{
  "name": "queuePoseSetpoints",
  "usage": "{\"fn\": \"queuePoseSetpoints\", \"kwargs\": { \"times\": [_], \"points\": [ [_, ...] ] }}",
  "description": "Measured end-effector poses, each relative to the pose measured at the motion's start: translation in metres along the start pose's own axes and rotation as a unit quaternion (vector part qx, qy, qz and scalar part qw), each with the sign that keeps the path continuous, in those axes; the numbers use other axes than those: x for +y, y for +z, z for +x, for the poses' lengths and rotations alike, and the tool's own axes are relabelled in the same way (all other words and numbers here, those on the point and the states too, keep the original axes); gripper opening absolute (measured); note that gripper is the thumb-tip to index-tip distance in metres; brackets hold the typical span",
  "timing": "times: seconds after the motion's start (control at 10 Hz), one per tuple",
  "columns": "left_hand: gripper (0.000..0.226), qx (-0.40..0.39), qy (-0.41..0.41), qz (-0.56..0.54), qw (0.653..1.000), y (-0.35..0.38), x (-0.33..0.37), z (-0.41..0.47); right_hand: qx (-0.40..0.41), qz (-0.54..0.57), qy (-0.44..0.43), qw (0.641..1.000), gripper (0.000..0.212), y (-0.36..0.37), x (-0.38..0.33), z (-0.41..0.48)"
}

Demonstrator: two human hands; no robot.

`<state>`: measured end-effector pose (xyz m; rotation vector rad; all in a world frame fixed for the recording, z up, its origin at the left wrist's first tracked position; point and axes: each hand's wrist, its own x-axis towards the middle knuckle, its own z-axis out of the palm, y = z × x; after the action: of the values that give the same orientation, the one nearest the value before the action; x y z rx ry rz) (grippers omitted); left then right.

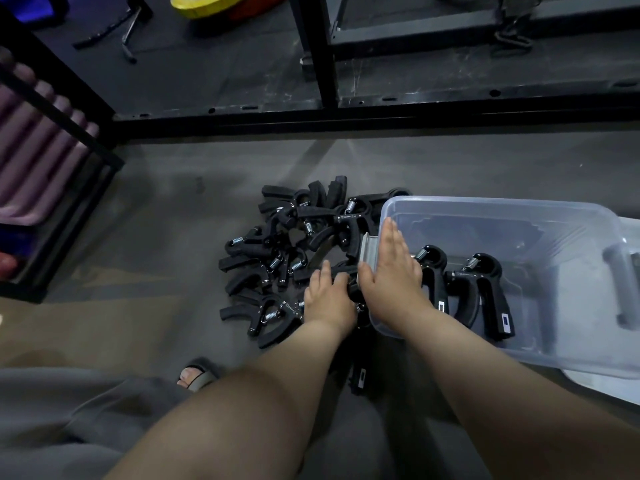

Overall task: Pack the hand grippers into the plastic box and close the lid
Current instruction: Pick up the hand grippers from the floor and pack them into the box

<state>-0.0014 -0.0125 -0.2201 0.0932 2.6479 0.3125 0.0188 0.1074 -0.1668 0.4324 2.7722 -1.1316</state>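
Both arms reach out from the bottom of the frame toward the middle. The left hand (329, 299) is low over the near edge of the pile of hand grippers (277, 251) on the grey floor. Its fingers bend down around one black hand gripper (353, 289) and hold it. The right hand (391, 271) lies flat with straight fingers on the left end of the plastic box (485, 203). It holds nothing, and its palm rests by the grey latch (368, 249) there. The two hands sit just beside each other, and the right thumb almost touches the left hand. The held gripper is mostly hidden under the hands, so only a small black bit shows. The box is see-through and sits at the right middle of the frame, with its far right side cut off by the edge. A pale flat lid (602, 386) pokes out from under the box at the lower right, and most of it is hidden. Inside the box stand two grippers (481, 292), side by side near the front wall. The pile is dark and tangled, so I cannot count it right, but there are more than ten. One more gripper (358, 379) lies in the shadow between the two arms. A foot in a sandal (197, 375) shows at the lower left. Black metal bars (346, 114) cross the top of the frame, and one yellow disc (204, 3) is cut off at the top edge.
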Motion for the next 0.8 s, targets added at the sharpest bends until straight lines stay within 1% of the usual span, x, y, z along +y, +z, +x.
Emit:
{"fn": "queuePoseSetpoints", "kwargs": {
  "times": [0.1, 0.2, 0.3, 0.4, 0.5, 0.6, 0.7, 0.8],
  "points": [
    [0.058, 0.030, -0.012, 0.003, 0.999, 0.003, 0.000, 0.006, -0.002, 0.004, -0.002, 1.000, 0.080, 0.000, 0.001, 0.000],
    [0.059, 0.043, -0.064, 0.012, 0.997, 0.001, 0.002, 0.012, -0.010, 0.006, -0.003, 1.000, 0.081, 0.000, 0.002, 0.001],
    [0.056, -0.028, -0.129, 0.018, 0.991, 0.000, -0.003, 0.010, -0.008, 0.007, -0.002, 1.000, 0.081, 0.000, 0.003, 0.001],
    [0.050, -0.032, -0.126, 0.002, 0.992, 0.007, -0.009, 0.002, -0.006, 0.007, -0.004, 1.000, 0.081, 0.000, 0.003, 0.001],
    [0.045, -0.022, -0.100, -0.061, 0.993, 0.008, -0.006, -0.007, -0.007, 0.003, -0.002, 1.000, 0.081, 0.000, 0.002, 0.001],
    [0.042, -0.004, -0.099, -0.095, 0.991, -0.001, -0.004, -0.013, -0.007, 0.000, 0.000, 1.000, 0.080, 0.000, 0.002, 0.000],
    [0.040, 0.006, -0.147, -0.203, 0.968, -0.018, -0.005, -0.016, -0.008, -0.003, 0.000, 1.000, 0.080, -0.002, 0.001, -0.001],
    [0.029, 0.036, -0.215, -0.389, 0.895, -0.039, -0.003, -0.019, -0.010, -0.006, 0.005, 1.000, 0.080, -0.004, -0.002, -0.002]
  ]
}}
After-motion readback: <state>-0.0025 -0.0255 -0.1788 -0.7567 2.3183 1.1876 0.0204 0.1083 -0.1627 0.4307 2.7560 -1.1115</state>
